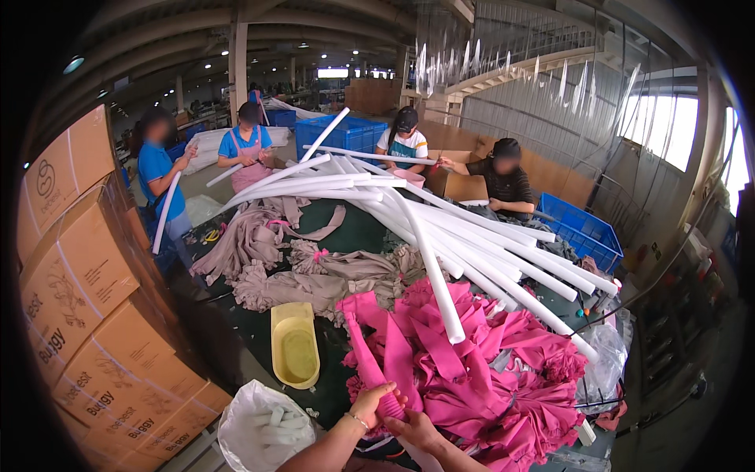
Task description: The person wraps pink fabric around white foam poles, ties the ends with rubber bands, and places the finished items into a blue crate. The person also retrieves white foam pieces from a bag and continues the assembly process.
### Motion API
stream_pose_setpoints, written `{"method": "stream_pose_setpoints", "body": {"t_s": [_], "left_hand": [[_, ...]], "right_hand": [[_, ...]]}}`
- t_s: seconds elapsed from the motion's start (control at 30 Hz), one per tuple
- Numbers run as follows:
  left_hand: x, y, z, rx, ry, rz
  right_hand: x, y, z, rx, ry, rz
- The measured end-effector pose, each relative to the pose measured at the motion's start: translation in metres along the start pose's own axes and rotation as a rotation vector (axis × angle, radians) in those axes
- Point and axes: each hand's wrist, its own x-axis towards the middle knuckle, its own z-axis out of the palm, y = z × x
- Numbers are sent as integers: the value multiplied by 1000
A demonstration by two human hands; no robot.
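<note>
Both my hands work close together at the near edge of the table. My left hand (374, 404) is closed around a pink fabric sleeve (391, 406), which is bunched into ridges between the hands. Against the sleeve's lower end, my right hand (414, 431) is closed too, its fingertips partly hidden. Something whitish shows beneath the right hand, but I cannot make out what it is. The sleeve runs up into a large heap of pink fabric pieces (464, 370). Across the heap's far side lies the end of a long white foam tube (437, 291).
Many white foam tubes (503, 236) cover the table's middle, beside grey-beige fabric pieces (275, 285). A yellow tub (278, 330) and a white bag of short white pieces (236, 417) are at left, near stacked cartons (86, 267). Several people work opposite, by blue crates (582, 228).
</note>
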Motion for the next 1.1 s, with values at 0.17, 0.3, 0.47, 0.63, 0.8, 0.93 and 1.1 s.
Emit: {"method": "stream_pose_setpoints", "body": {"t_s": [0.17,0.3,0.47,0.63,0.8,0.93,1.1], "left_hand": [[-12,65,19,-3,-34,357],[-31,25,32,-80,-57,192],[-39,56,30,-31,-120,246],[-39,48,44,-73,-125,269],[-44,46,26,-119,-167,137],[-36,93,37,1,-99,462],[-28,103,48,69,152,393]], "right_hand": [[-13,-24,2,43,10,-176],[-7,-40,-2,29,76,-197],[-2,-29,-8,-30,84,-254],[-15,-58,-9,20,81,-276],[-12,-47,-11,-19,53,-307],[-13,-61,-21,121,-122,-190],[-6,-53,-13,227,-331,-44]]}}
